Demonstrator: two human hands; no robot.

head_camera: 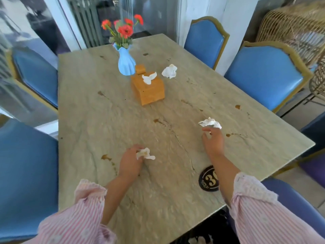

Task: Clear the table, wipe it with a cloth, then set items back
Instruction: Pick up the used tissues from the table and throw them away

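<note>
The only camera rides on my head, looking forward and down over the table (88, 120). My left hand (131, 162) and right hand (212, 141) lie near beneath it.

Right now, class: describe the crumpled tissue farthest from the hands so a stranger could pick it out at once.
On the stone table, find the wooden tissue box beside the blue vase. The crumpled tissue lies loose just right of the box; it is the one crumpled tissue with no hand at it.
</note>
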